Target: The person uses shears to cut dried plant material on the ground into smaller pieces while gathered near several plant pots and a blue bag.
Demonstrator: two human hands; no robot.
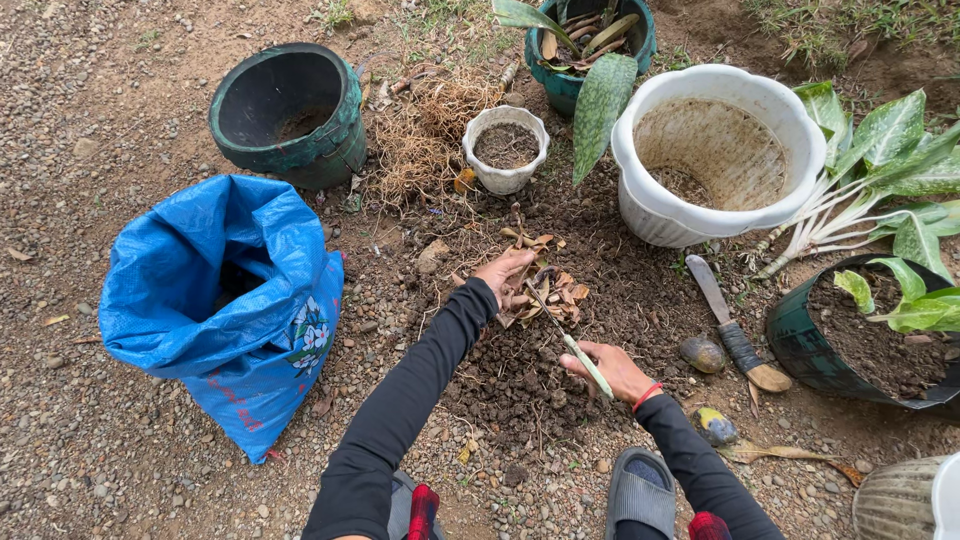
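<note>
Dry leaves [545, 290] bunched on the soil heap [540, 370], gathered under the left hand [507, 272], fingers [520, 260] curled narrow over the near edge of the bunch and touching it. Right hand [612, 368] closed around a thin pale-green stick [570, 340], fingers wrapped on its lower end, tip slanting up toward the left fingers and into the leaves. Both arms in black sleeves; red band at the right wrist.

Just beyond the left fingers: more curled brown leaves, then a small white pot [506, 148] filled with soil. Beside that pot, a tangle of dry roots [425, 135]. Farther out past the roots, an empty dark green pot [291, 112], tilted. Well to the left of the left fingers, a blue sack [220, 300], mouth open, standing on gravel.

Beyond and to the right of the right fingers, a large white pot [715, 150], nearly empty, a little soil at the bottom. Behind it, a teal pot [585, 45] with spotted leaves hanging over the rim. Right of the right fingers, near but apart: a knife [735, 330] with a dark wrapped handle lying on the ground, a rounded stone [703, 353] just beside it. Farther right, a dark pot [860, 350] of soil with a green plant, and uprooted pale-stemmed plants [870, 190] lying against the white pot. Grey sandal [640, 490] below the right wrist.
</note>
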